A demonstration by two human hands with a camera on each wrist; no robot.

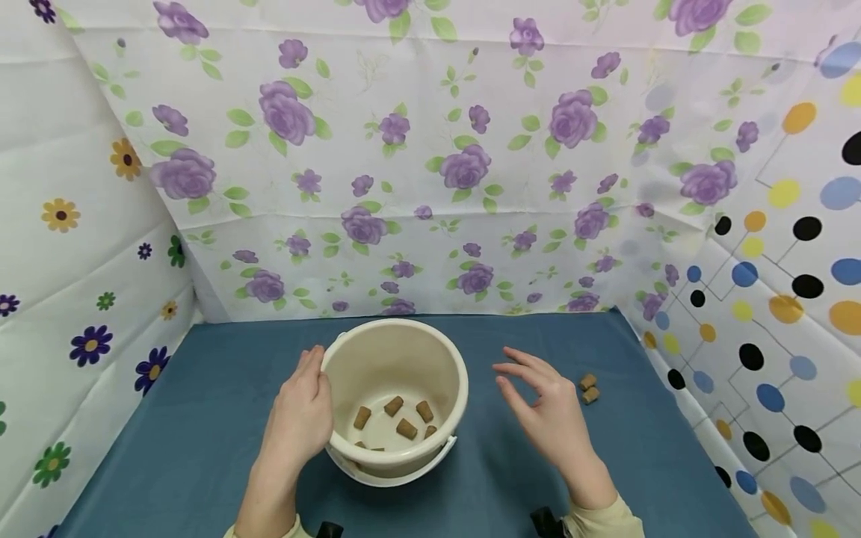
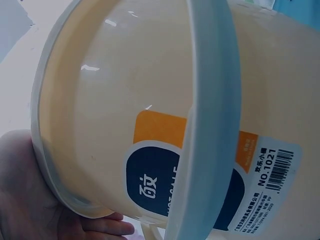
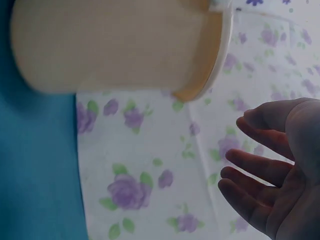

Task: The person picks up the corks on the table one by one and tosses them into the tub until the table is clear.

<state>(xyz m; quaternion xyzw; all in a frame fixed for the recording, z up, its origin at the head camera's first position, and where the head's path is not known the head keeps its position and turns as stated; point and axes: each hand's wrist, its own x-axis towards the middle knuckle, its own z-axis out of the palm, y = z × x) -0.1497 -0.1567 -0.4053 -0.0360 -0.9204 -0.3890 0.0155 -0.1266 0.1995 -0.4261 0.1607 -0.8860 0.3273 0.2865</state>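
A cream plastic bucket stands on the blue tabletop, its handle lowered along the near side. Several short brown cork-like cylinders lie on its floor, the nearest partly hidden by the rim. My left hand rests against the bucket's left side near the rim, fingers extended. To the right of the bucket and apart from it, my right hand hovers with spread, slightly bent fingers and holds nothing. Two more brown cylinders lie on the table just beyond that hand.
A blue cloth covers the table. Behind it hangs a white curtain with purple flowers, with patterned sheets at both sides. On the bucket's outer wall is an orange and navy label.
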